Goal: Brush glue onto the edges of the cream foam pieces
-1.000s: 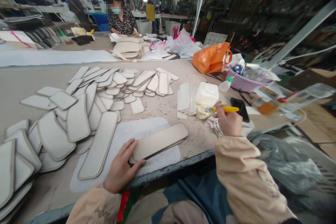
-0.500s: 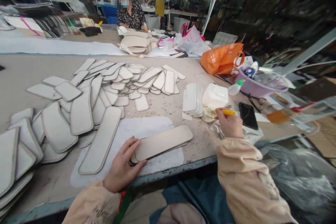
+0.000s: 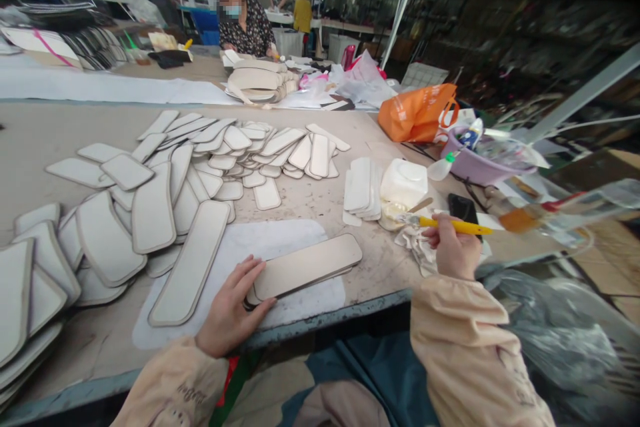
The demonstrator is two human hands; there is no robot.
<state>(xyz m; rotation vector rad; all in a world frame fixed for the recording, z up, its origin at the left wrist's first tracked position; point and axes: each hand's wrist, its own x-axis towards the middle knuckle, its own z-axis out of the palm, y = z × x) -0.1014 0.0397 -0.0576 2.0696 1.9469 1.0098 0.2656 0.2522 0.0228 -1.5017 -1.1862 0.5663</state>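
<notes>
My left hand (image 3: 234, 307) holds the left end of a few long, round-cornered off-white panels (image 3: 313, 265), thumb along the near edge and fingers on top. They lie stacked on a white sheet (image 3: 307, 233) near the table's front edge. In my right hand (image 3: 455, 248) is a brush with a yellow handle (image 3: 465, 225). Its bristle end points left, over the cut-open white plastic jug (image 3: 404, 183) and its pale contents. Another long panel (image 3: 190, 267) rests left of my left hand, partly on the sheet.
Many loose panels (image 3: 153, 210) spread across the table's left and middle. A small stack of white pieces (image 3: 361, 185) stands beside the jug. Crumpled cloth (image 3: 419, 243), a phone (image 3: 463, 207), a purple basin (image 3: 483, 163) and an orange bag (image 3: 417, 113) are at right. A masked person (image 3: 246, 27) works opposite.
My right hand has moved slightly right and turned the brush, so more of its yellow handle and its bristle end shows. My left hand stays on the panels. The view has shifted slightly.
</notes>
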